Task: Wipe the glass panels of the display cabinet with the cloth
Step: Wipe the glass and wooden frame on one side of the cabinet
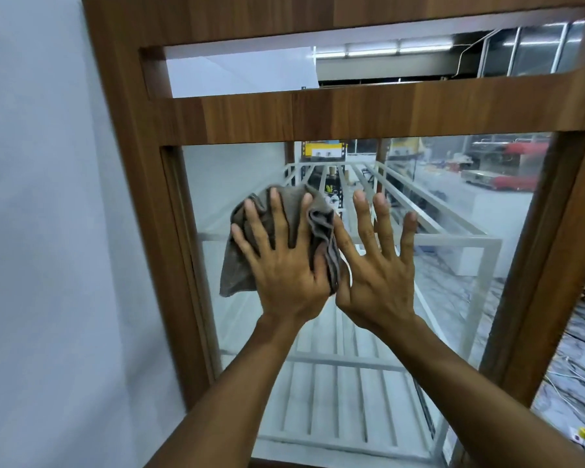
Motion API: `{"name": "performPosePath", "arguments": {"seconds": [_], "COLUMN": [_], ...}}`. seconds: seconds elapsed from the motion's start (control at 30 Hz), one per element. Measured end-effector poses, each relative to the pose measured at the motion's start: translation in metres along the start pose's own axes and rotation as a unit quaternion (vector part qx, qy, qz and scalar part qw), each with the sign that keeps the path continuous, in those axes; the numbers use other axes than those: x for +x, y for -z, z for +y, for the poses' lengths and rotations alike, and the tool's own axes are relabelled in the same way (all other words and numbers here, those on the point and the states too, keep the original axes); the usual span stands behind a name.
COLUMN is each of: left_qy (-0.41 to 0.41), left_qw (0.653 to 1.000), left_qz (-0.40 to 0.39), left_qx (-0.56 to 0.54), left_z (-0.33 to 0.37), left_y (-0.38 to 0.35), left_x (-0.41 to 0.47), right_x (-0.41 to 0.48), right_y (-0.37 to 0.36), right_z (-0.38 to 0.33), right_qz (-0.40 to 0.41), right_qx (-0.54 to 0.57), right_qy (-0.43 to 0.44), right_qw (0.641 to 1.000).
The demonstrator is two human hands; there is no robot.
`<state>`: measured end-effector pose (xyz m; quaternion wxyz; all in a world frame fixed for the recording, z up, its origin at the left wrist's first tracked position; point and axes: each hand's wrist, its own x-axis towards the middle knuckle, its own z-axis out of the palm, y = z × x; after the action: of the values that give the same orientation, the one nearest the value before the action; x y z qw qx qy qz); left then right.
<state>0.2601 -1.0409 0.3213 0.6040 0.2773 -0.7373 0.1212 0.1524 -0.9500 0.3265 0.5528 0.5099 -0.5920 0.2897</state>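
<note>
Up close, both bare hands press flat toward the large glass panel [453, 231] of the wooden display cabinet [352, 116]. From the middle of that panel, the left hand [284, 261] sits at about nine o'clock, its fingers spread wide and laid over a grey-brown cloth [240, 265], pinning the cloth against the glass rather than gripping it in a fist. Crumpled folds of cloth show between the index finger and thumb, and a loose flap hangs out toward seven o'clock of the hand, ending above the wrist line. The right hand [375, 271] lies just beside it, at three o'clock of the left hand, open with fingers splayed and empty; its thumb side touches or nearly touches the bunched edge of the cloth, and I cannot tell which. Whether the right palm truly meets the glass is also unclear. Behind the glass stands a white metal rack [480, 251] with slatted shelves, running away from the viewer. A narrower upper pane [250, 72] sits at twelve o'clock, above a wide wooden crossbar. A plain pale wall [41, 231] fills the nine o'clock side, and white cables [568, 376] lie on the floor at four o'clock beyond the cabinet's frame.
</note>
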Motion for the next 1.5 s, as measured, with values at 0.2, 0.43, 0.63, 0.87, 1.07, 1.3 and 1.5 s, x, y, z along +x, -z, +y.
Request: {"name": "performPosePath", "arguments": {"seconds": [0.2, 0.43, 0.63, 0.87, 1.07, 1.3, 1.5], "left_qy": [0.027, -0.108, 0.052, -0.043, -0.035, -0.036, 0.035], "left_qw": [0.999, 0.994, 0.998, 0.999, 0.999, 0.999, 0.999], "left_qz": [0.027, -0.006, 0.019, -0.001, 0.011, -0.011, 0.013], "left_qx": [0.024, 0.019, 0.011, -0.004, 0.003, 0.001, 0.023], "left_z": [-0.03, 0.004, 0.05, 0.064, 0.063, 0.101, 0.082], "left_y": [0.004, -0.005, -0.004, -0.009, -0.012, -0.02, -0.018], "left_x": [0.007, -0.013, 0.02, 0.007, 0.008, -0.006, 0.0], "right_x": [0.003, -0.004, -0.019, -0.021, -0.022, -0.028, -0.038], "right_y": [0.014, 0.024, 0.03, 0.038, 0.048, 0.047, 0.06], "right_z": [0.034, 0.054, 0.077, 0.087, 0.097, 0.112, 0.114], "right_qz": [0.007, -0.01, 0.014, 0.005, 0.009, -0.008, -0.02], "right_qx": [-0.03, -0.027, -0.021, 0.01, 0.006, -0.018, 0.006], "right_qy": [-0.058, -0.018, -0.022, 0.0, -0.024, -0.015, -0.041], "right_qw": [0.998, 0.999, 0.999, 1.0, 1.0, 1.0, 0.999]}}
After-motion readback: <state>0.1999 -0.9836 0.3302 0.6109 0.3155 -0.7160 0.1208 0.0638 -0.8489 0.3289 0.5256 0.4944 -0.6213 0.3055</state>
